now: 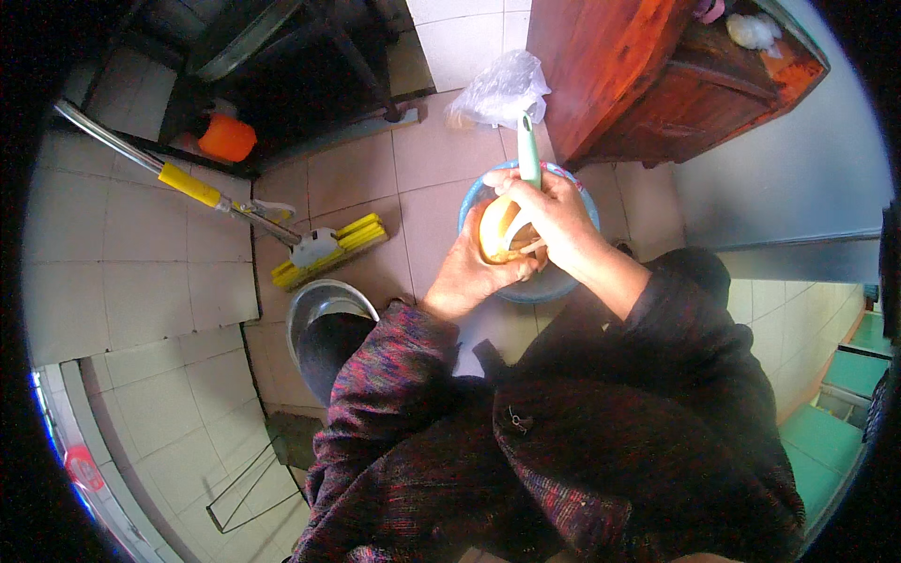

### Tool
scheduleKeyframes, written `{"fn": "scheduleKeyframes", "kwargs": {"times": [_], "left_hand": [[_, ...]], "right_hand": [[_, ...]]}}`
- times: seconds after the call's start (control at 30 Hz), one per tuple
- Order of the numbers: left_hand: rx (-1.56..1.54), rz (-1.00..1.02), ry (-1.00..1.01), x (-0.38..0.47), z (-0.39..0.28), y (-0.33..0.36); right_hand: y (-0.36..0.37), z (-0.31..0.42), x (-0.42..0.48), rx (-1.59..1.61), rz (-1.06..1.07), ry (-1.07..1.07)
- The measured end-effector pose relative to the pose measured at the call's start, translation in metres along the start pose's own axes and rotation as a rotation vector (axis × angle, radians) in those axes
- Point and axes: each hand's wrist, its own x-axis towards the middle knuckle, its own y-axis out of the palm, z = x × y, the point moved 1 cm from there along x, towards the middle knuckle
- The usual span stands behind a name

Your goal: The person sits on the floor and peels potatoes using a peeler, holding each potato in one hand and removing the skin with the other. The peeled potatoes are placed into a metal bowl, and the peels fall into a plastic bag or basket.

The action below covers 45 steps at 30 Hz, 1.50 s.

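My left hand (468,271) is wrapped round the lower side of a rounded, yellowish fruit or vegetable (496,229), whose exact kind I cannot tell. A peeler with a pale green handle (528,151) is in my right hand (559,218), its handle pointing away from me. The peeler's pale head and my right fingers are against the right side of the yellowish piece, partly hiding it. Both hands are above a round blue-rimmed basin (466,200) on the tiled floor; its contents are mostly hidden.
A clear plastic bag (500,91) lies beyond the basin, beside a reddish wooden cabinet (605,77). To the left are a sponge mop (317,246), a metal basin (310,302) by my knee, and an orange container (227,138) under a dark stand.
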Motion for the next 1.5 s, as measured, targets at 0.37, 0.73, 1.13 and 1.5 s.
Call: {"fn": "scheduleKeyframes", "kwargs": {"times": [0.37, 0.73, 1.13, 1.5], "left_hand": [[-0.006, -0.015, 0.130, 0.001, 0.005, 0.001], [0.009, 0.076, 0.073, 0.000, -0.013, 0.004], [0.086, 0.128, 0.077, -0.007, -0.017, 0.001], [0.133, 0.142, 0.096, -0.011, -0.021, 0.003]], "right_hand": [[-0.010, 0.003, 0.009, 0.287, -0.003, 0.099], [-0.021, 0.005, 0.013, 0.461, -0.011, 0.232], [-0.020, 0.029, 0.006, 0.414, 0.074, 0.383], [-0.030, 0.018, 0.017, 0.490, 0.050, 0.466]]}}
